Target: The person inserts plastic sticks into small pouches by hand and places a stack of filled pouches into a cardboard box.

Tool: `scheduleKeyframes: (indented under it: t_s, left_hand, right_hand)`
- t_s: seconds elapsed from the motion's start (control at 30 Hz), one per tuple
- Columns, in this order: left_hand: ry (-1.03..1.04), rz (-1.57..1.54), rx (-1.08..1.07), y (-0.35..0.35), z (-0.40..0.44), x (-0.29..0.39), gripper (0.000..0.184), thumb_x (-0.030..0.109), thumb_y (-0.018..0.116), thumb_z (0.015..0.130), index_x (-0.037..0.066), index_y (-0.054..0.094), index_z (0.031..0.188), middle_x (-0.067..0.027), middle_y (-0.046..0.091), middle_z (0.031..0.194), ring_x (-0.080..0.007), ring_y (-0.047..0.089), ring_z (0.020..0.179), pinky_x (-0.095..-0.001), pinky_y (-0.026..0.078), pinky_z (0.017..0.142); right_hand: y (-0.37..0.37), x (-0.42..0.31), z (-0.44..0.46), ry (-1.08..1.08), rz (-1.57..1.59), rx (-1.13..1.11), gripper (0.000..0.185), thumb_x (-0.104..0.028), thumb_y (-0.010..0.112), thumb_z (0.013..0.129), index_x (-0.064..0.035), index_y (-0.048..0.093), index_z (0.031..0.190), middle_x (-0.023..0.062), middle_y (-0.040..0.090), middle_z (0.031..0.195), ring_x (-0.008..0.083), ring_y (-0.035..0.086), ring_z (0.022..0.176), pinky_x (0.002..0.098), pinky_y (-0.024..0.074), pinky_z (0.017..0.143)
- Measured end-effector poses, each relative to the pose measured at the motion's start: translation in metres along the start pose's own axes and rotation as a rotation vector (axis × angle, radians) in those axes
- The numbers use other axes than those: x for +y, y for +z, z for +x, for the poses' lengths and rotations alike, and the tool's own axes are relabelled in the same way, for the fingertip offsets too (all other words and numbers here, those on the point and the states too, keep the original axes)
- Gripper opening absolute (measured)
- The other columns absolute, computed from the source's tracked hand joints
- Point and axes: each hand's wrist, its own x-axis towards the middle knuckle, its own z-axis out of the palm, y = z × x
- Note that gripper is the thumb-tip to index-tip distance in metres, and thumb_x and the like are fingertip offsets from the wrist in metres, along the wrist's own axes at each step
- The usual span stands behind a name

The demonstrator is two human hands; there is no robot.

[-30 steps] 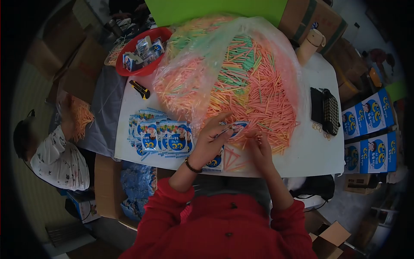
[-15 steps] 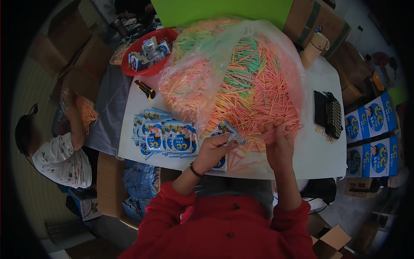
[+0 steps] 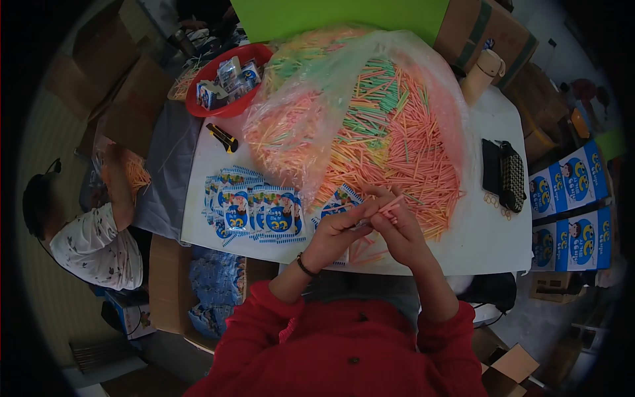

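Note:
My left hand [image 3: 332, 237] and my right hand [image 3: 403, 235] meet over the near edge of the table. The right is closed on several pink candy sticks [image 3: 391, 209], whose ends stick out past the fingers. Fingers of the left are closed on a small packet, mostly hidden now between the hands. Behind them spreads a big heap of pink, orange and green sticks [image 3: 420, 149] in a clear plastic bag [image 3: 301, 126]. Blue-and-white printed packets [image 3: 264, 210] lie piled left of my left hand, and another packet [image 3: 342, 198] lies just beyond it.
A red bowl [image 3: 225, 109] of packets stands back left, near a yellow-black box cutter [image 3: 223, 137]. At right lie a dark pouch [image 3: 510, 177] and a beige bottle [image 3: 483, 76]. A co-worker [image 3: 96, 245] sits at left. An open carton [image 3: 169, 284] holds blue packets below the table.
My right hand has moved left from the heap, bringing pink sticks to my left hand. The packet in my left hand is now mostly covered. The co-worker's arm has shifted slightly.

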Motion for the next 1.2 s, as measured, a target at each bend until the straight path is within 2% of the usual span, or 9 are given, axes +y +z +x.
scheduleKeyframes:
  t_s: [0.17, 0.23, 0.37, 0.47, 0.77, 0.87, 0.93, 1.17, 1.2]
  left_hand:
    - [-0.104, -0.150, -0.108, -0.003, 0.004, -0.022, 0.044, -0.001, 0.057, 0.092, 0.004, 0.050, 0.135, -0.0051, 0.059, 0.126, -0.0119, 0.054, 0.114, -0.0250, 0.045, 0.096]
    - [-0.112, -0.131, -0.041, 0.001, 0.013, -0.015, 0.043, -0.001, 0.056, 0.092, 0.003, 0.050, 0.134, -0.0059, 0.059, 0.124, -0.0123, 0.054, 0.114, -0.0256, 0.044, 0.097]
    - [-0.089, -0.243, -0.031, 0.004, 0.021, -0.014, 0.038, 0.001, 0.054, 0.093, 0.004, 0.052, 0.132, -0.0055, 0.061, 0.122, -0.0152, 0.057, 0.112, -0.0284, 0.045, 0.097]
    - [-0.108, -0.225, -0.027, 0.001, 0.020, -0.017, 0.043, -0.002, 0.055, 0.092, 0.004, 0.049, 0.135, -0.0062, 0.060, 0.124, -0.0149, 0.057, 0.113, -0.0278, 0.045, 0.096]
    - [-0.061, -0.037, -0.012, 0.003, 0.017, -0.016, 0.041, -0.005, 0.060, 0.088, 0.003, 0.055, 0.127, -0.0037, 0.062, 0.117, -0.0109, 0.056, 0.109, -0.0254, 0.046, 0.093]
    - [-0.116, 0.003, -0.066, 0.004, 0.017, -0.009, 0.037, 0.002, 0.067, 0.086, 0.003, 0.058, 0.122, -0.0015, 0.064, 0.108, -0.0094, 0.059, 0.098, -0.0247, 0.048, 0.085]
    - [0.026, 0.177, -0.069, 0.009, 0.014, -0.005, 0.033, 0.004, 0.069, 0.084, 0.004, 0.060, 0.116, -0.0015, 0.065, 0.104, -0.0086, 0.059, 0.092, -0.0250, 0.048, 0.080]
    - [0.093, 0.085, -0.192, 0.007, -0.010, -0.005, 0.027, 0.005, 0.067, 0.087, 0.005, 0.060, 0.113, -0.0025, 0.065, 0.100, -0.0096, 0.061, 0.093, -0.0258, 0.049, 0.082]
    - [-0.070, -0.118, -0.123, 0.007, -0.013, 0.008, 0.028, 0.005, 0.065, 0.088, 0.005, 0.059, 0.116, -0.0032, 0.065, 0.100, -0.0109, 0.062, 0.093, -0.0264, 0.049, 0.083]
  right_hand:
    - [-0.005, -0.011, 0.010, -0.014, -0.129, -0.094, 0.018, -0.017, 0.051, 0.096, -0.0049, 0.055, 0.110, 0.0068, 0.056, 0.122, 0.0201, 0.052, 0.115, 0.0400, 0.0258, 0.108]
    - [-0.001, -0.007, 0.013, 0.162, 0.570, 0.072, 0.020, -0.017, 0.049, 0.098, -0.0048, 0.055, 0.113, 0.0080, 0.058, 0.120, 0.0183, 0.054, 0.109, 0.0342, 0.0358, 0.101]
    - [-0.014, 0.012, 0.017, 0.163, 0.435, 0.189, 0.024, -0.018, 0.043, 0.101, -0.0029, 0.052, 0.118, 0.0099, 0.060, 0.117, 0.0179, 0.056, 0.108, 0.0306, 0.0419, 0.096]
    - [-0.017, 0.016, 0.017, 0.182, 0.442, 0.345, 0.031, -0.022, 0.036, 0.104, -0.0009, 0.049, 0.123, 0.0119, 0.062, 0.116, 0.0201, 0.056, 0.114, 0.0336, 0.0381, 0.101]
    - [-0.033, -0.027, 0.019, 0.287, 0.435, 0.036, 0.048, -0.032, 0.028, 0.105, 0.0002, 0.035, 0.139, 0.0151, 0.060, 0.126, 0.0257, 0.045, 0.130, 0.0429, 0.0209, 0.113]
    - [-0.032, -0.030, 0.021, 0.310, -0.126, -0.174, 0.052, -0.035, 0.031, 0.103, 0.0000, 0.032, 0.142, 0.0140, 0.054, 0.134, 0.0327, 0.037, 0.135, 0.0506, 0.0075, 0.115]
    - [-0.024, -0.025, 0.019, 0.248, -0.719, -0.245, 0.057, -0.041, 0.030, 0.102, -0.0051, 0.029, 0.146, 0.0119, 0.039, 0.147, 0.0337, 0.022, 0.143, 0.0505, -0.0062, 0.114]
    - [-0.013, -0.024, 0.014, 0.132, -0.832, -0.408, 0.061, -0.041, 0.032, 0.100, -0.0066, 0.024, 0.149, 0.0148, 0.026, 0.154, 0.0350, 0.015, 0.145, 0.0522, -0.0040, 0.114]
    - [-0.016, -0.021, 0.014, 0.139, -0.771, -0.328, 0.059, -0.040, 0.033, 0.100, -0.0073, 0.025, 0.149, 0.0152, 0.027, 0.153, 0.0349, 0.016, 0.144, 0.0508, -0.0006, 0.115]
